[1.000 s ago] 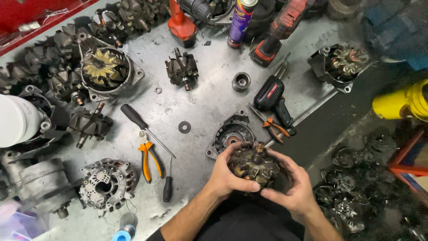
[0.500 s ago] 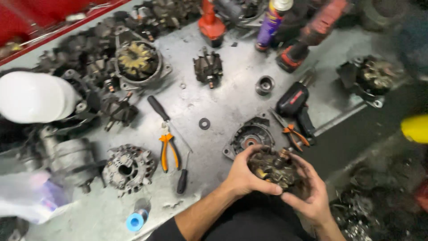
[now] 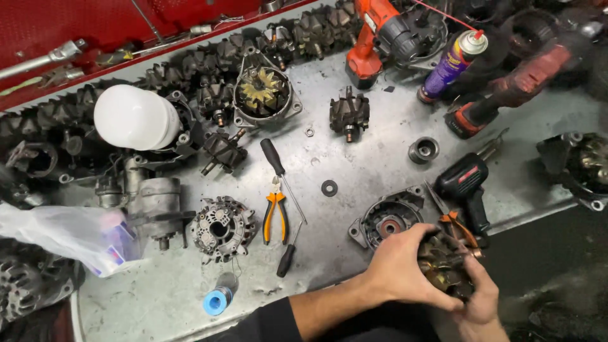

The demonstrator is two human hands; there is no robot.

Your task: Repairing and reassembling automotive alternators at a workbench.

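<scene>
Both of my hands hold a dirty round alternator stator part (image 3: 443,261) with copper windings at the lower right, near the front edge of the metal bench (image 3: 373,171). My left hand (image 3: 399,269) wraps over its left side. My right hand (image 3: 479,296) grips it from below and to the right. Just behind my hands lies a grey alternator housing half (image 3: 386,221). Orange-handled pliers (image 3: 457,223) lie right beside the held part.
Orange pliers (image 3: 275,215), two screwdrivers (image 3: 278,170) (image 3: 288,256), a washer (image 3: 329,188), a black rotor (image 3: 349,113), another housing (image 3: 221,227), a blue solder spool (image 3: 217,300), a spray can (image 3: 453,60), power tools (image 3: 373,31) (image 3: 468,183) and a white bulb (image 3: 134,118) crowd the bench.
The view has swung to the right and down the bench. My hands keep hold of the stator part, now lower right in view, and have turned it slightly.
</scene>
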